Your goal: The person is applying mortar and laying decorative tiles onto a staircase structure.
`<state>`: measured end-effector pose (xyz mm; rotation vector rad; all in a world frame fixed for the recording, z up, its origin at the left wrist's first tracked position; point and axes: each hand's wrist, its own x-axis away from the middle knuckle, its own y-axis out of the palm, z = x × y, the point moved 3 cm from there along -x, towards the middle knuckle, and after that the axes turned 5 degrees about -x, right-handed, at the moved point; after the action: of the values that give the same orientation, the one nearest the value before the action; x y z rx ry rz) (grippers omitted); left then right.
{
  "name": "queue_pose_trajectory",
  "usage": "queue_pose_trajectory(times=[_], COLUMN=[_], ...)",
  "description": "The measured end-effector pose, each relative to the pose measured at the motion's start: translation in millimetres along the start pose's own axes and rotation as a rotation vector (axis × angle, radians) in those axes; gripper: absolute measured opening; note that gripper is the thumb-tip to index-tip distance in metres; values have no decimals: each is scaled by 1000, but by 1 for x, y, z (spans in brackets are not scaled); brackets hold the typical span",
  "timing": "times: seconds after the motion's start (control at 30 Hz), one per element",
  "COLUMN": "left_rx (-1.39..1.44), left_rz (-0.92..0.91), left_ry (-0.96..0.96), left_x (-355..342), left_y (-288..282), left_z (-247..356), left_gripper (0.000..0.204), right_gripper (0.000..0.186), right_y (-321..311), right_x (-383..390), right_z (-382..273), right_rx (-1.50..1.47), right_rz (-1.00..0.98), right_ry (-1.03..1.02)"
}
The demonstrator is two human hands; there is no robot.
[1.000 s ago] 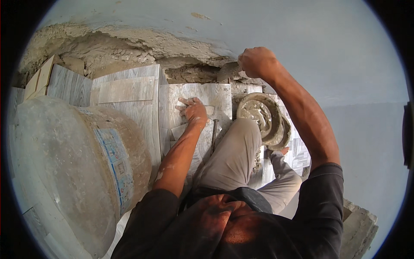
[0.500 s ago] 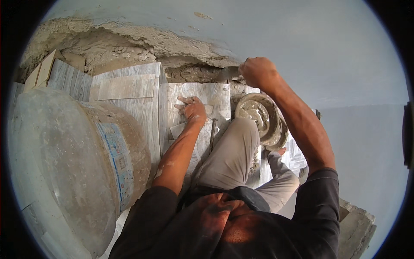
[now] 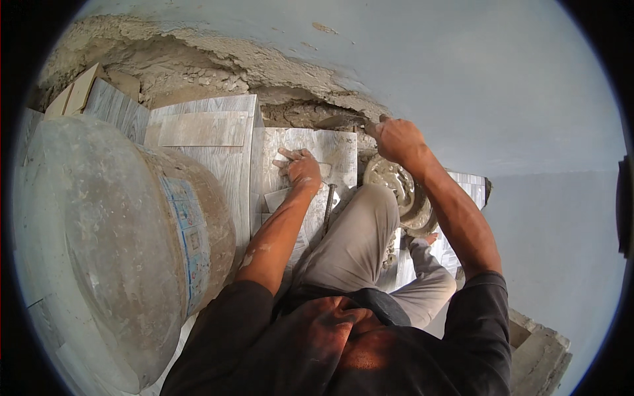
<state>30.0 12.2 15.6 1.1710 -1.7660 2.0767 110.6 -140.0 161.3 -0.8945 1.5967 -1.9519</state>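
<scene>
My left hand (image 3: 302, 169) rests on a grey wood-patterned tile (image 3: 340, 142), fingers spread out and smeared with something pale. My right hand (image 3: 399, 140) is closed around the handle of a trowel (image 3: 340, 121). Its blade lies in the rough gap between the tile edge and the broken wall plaster (image 3: 290, 113); the handle is mostly hidden by my fingers. Below my right forearm stands a round bucket (image 3: 422, 228) with wet grey mortar (image 3: 391, 177) inside, partly covered by my arm and knee.
A large cloudy plastic container (image 3: 112, 251) takes up the left side. Tile pieces (image 3: 205, 129) lie between it and the plaster. A slim dark metal tool (image 3: 329, 206) lies beside my knee. The grey-blue wall (image 3: 528, 119) rises on the right, above a concrete block (image 3: 538, 353).
My right hand has come down and slightly right, now over the bucket's upper edge, and the trowel blade shows more in the gap. My left hand stays on the tile. The whole view shifted slightly.
</scene>
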Motion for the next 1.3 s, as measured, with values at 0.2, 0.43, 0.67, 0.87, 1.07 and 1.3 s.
queue_pose_trajectory(times=[0.2, 0.43, 0.67, 0.87, 1.07, 1.3], left_rx=[-23, -10, -50, -56, -64, -91], left_rz=[60, 98, 59, 39, 45, 35], left_ry=[26, -4, 17, 19, 42, 33], left_x=[0, -7, -1, -5, -7, -6], left_y=[-3, 7, 1, 3, 4, 3], left_z=[5, -1, 2, 1, 3, 1], left_gripper=[78, 81, 82, 100, 105, 107], right_gripper=[32, 32, 34, 41, 34, 36], right_y=[16, 40, 65, 78, 105, 105], right_x=[-4, -5, -17, -21, -25, -28], right_z=[8, 19, 5, 2, 16, 7], right_rx=[-122, -235, -361, -402, -451, -445], right_rz=[-68, -39, 5, -11, 132, -48], right_ry=[51, 59, 13, 41, 23, 95])
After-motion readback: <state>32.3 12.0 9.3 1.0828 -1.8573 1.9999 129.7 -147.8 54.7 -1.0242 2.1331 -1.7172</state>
